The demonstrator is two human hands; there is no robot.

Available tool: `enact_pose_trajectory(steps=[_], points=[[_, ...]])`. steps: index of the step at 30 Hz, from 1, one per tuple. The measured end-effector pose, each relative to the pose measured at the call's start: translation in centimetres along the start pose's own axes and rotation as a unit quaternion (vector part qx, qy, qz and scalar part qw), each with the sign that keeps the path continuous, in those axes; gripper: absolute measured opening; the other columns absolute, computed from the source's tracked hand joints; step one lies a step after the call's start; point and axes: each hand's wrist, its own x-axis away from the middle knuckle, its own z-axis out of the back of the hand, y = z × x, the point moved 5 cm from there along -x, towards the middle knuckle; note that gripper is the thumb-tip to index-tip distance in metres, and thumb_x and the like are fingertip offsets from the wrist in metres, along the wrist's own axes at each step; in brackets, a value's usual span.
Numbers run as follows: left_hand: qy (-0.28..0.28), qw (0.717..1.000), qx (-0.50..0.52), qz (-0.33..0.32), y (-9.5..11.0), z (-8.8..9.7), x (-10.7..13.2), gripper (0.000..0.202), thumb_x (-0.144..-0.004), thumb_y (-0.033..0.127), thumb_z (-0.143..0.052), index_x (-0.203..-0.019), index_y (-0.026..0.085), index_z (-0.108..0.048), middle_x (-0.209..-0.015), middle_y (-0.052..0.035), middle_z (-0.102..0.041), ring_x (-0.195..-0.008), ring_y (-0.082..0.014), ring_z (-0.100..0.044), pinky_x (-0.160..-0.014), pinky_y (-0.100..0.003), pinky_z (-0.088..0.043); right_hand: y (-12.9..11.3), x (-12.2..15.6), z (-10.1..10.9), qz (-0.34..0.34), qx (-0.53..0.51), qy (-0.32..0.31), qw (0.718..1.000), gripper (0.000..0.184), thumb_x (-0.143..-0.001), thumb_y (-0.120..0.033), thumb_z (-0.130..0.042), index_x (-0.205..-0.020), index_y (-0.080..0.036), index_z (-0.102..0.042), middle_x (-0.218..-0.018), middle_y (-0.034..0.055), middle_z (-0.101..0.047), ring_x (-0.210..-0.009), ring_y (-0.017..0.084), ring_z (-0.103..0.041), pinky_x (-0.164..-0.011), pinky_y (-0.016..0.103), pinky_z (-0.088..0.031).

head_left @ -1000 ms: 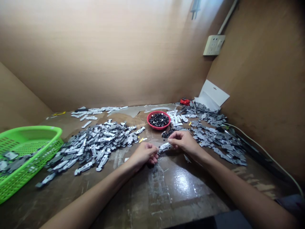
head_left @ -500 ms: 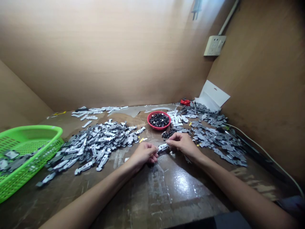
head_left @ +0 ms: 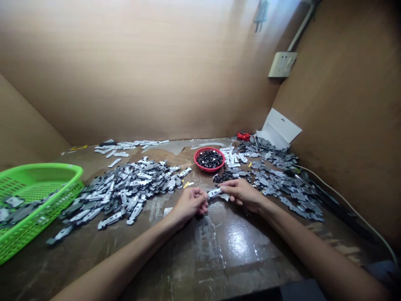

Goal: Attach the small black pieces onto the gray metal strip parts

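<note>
A small white-and-grey plastic toy car (head_left: 214,192), long and narrow with dark spots, is held level between my two hands just above the table. My left hand (head_left: 194,202) is closed, its thumb and forefinger pinching the car's left end. At the other end, my right hand (head_left: 239,192) grips with thumb and fingertips, the remaining fingers curled beneath. Under the right fingers a pale grey piece (head_left: 224,197) shows in part; whether it is held I cannot tell. Just beyond the hands lie small black parts (head_left: 223,175), loose on the table.
A red basket (head_left: 209,170) of small black parts stands ahead. Left is a heap of similar toy cars (head_left: 125,188), beside a green basket (head_left: 67,200) holding more. Grey flat pieces (head_left: 282,179) spread at right, near white pieces (head_left: 232,156) and a cable (head_left: 351,200).
My right hand has lowered and flattened slightly, its fingers now stretched further along the car's right end. The left hand keeps its pinch. The view has tilted a little.
</note>
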Motion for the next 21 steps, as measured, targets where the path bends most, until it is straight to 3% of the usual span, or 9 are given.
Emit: enact_pose_trajectory(steps=[5, 10, 16, 21], points=[[-0.021, 1.0, -0.003, 0.002, -0.05, 0.05, -0.09, 0.024, -0.073, 0.035, -0.061, -0.072, 0.012, -0.053, -0.055, 0.0001, -0.057, -0.042, -0.0059, -0.052, -0.039, -0.015, -0.039, -0.21, 0.27, 0.07, -0.036, -0.024, -0.082, 0.996, 0.03, -0.072, -0.033, -0.065, -0.087, -0.008, -0.068, -0.066, 0.0054, -0.065, -0.034, -0.001, -0.036, -0.026, 0.01, -0.018], [-0.035, 0.999, -0.016, -0.001, -0.13, 0.13, -0.11, 0.025, -0.074, 0.035, -0.06, -0.071, 0.012, -0.053, -0.055, -0.0001, -0.057, -0.042, -0.0062, -0.051, -0.039, -0.015, -0.038, 0.0, 0.19, 0.04, -0.045, -0.027, -0.103, 0.993, 0.03, -0.071, -0.033, -0.066, -0.088, -0.008, -0.068, -0.086, 0.0116, -0.068, -0.037, -0.001, -0.04, -0.027, 0.009, -0.023], [-0.045, 0.999, -0.019, -0.005, -0.18, 0.16, -0.14, 0.026, -0.074, 0.037, -0.06, -0.07, 0.012, -0.053, -0.054, -0.0004, -0.057, -0.041, -0.0065, -0.051, -0.039, -0.016, -0.039, -0.02, 0.22, -0.13, -0.025, 0.009, -0.09, 0.996, 0.032, -0.071, -0.037, -0.066, -0.08, -0.007, -0.068, -0.071, 0.0069, -0.067, -0.034, -0.002, -0.034, -0.029, 0.01, -0.021], [-0.015, 1.0, -0.018, 0.005, -0.09, 0.24, -0.12, 0.027, -0.072, 0.037, -0.061, -0.069, 0.012, -0.052, -0.054, -0.001, -0.058, -0.041, -0.0066, -0.052, -0.04, -0.015, -0.039, -0.43, 0.31, -0.39, 0.015, 0.038, -0.043, 0.998, 0.033, -0.07, -0.04, -0.065, -0.073, -0.008, -0.066, -0.059, 0.0027, -0.062, -0.037, 0.001, -0.036, -0.031, 0.012, -0.022]])
